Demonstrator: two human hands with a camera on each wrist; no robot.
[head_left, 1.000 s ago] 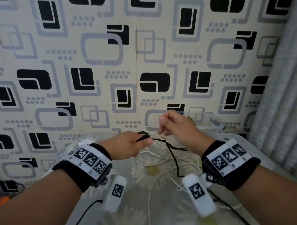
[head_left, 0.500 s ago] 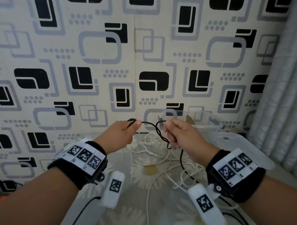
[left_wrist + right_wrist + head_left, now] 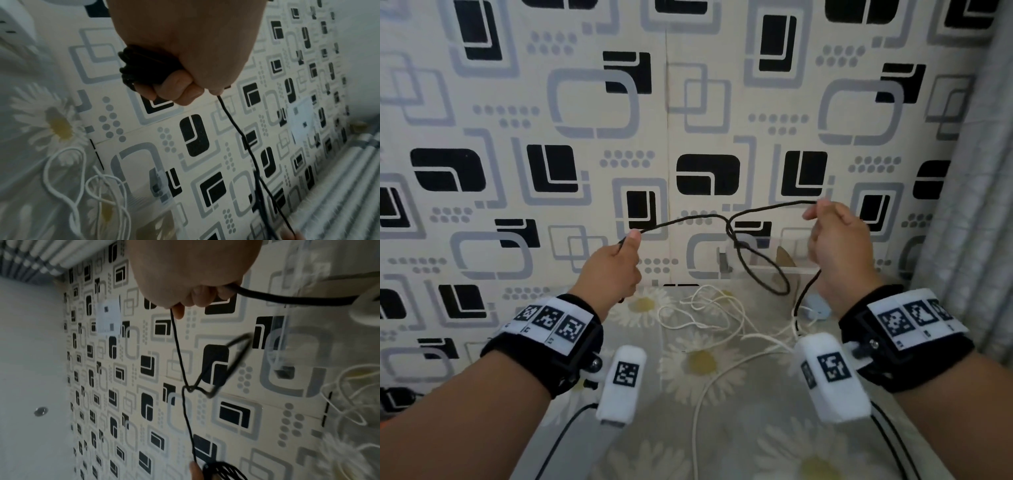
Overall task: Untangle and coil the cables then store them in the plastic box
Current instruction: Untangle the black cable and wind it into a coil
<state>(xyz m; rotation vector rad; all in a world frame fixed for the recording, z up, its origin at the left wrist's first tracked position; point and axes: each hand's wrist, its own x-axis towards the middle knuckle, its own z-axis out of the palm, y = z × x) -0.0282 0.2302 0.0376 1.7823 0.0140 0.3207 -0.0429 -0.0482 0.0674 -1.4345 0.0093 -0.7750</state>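
A thin black cable [image 3: 688, 221] stretches in the air between both hands, with a crossing and a hanging loop [image 3: 763, 274] near its middle. My left hand [image 3: 616, 263] pinches one end between thumb and finger, and the left wrist view shows its fingers curled round a coiled bundle of the black cable [image 3: 141, 65]. My right hand [image 3: 835, 240] pinches the cable higher up at the right; the cable [image 3: 179, 345] drops from its fingertips. A tangled white cable [image 3: 709, 315] lies on the table below. The clear plastic box [image 3: 774, 253] stands by the wall behind the loop.
The table wears a daisy-print cover [image 3: 702, 363] and meets a patterned wall [image 3: 688, 102]. A grey curtain [image 3: 969, 205] hangs at the right. A small pale blue object [image 3: 816, 310] lies by my right wrist. White tagged units hang under both wrists.
Both hands have risen and moved apart, drawing the black cable out from a bunched tangle into a long span with one loop hanging at its middle.
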